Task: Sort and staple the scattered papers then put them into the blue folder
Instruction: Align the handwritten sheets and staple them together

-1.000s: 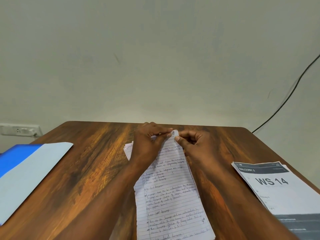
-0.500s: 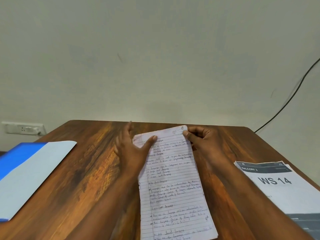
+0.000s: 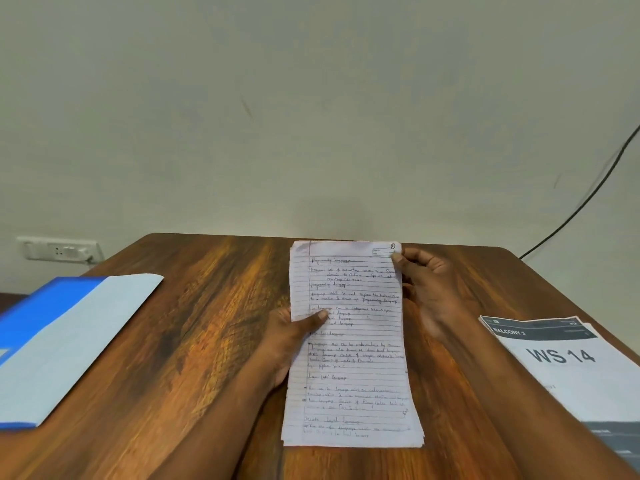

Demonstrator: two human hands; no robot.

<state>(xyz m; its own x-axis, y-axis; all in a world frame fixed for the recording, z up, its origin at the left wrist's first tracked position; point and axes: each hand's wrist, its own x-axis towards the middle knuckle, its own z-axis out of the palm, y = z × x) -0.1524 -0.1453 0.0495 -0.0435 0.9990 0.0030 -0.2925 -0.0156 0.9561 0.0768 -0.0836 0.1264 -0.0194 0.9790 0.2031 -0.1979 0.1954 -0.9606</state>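
Middle of the frame, the person has a small stack of handwritten lined sheets (image 3: 349,341) held up over the wooden table (image 3: 207,323), long axis running away from them, top edge toward the far wall. The left hand (image 3: 294,336) grips the stack's left edge about halfway up, thumb laid across the front of the page. The right hand (image 3: 427,289) pinches the top right corner, thumb on the front just under the circled page number, fingers curled behind. Both grips are closed on the sheets.

The lower edges look a little fanned, so I'd judge the squaring-up isn't done and stapling is not yet possible; I can't spot a stapler anywhere in view.

The blue folder (image 3: 52,341) lies open at the left edge of the frame, a pale sheet or flap over it, well apart from the stack. It sits on the left hand's side, so that hand is the nearer one, and the stack would have to travel sideways to the left to reach it.

At the lower right lies a printed stack headed "WS 14" (image 3: 568,365), untouched by either hand
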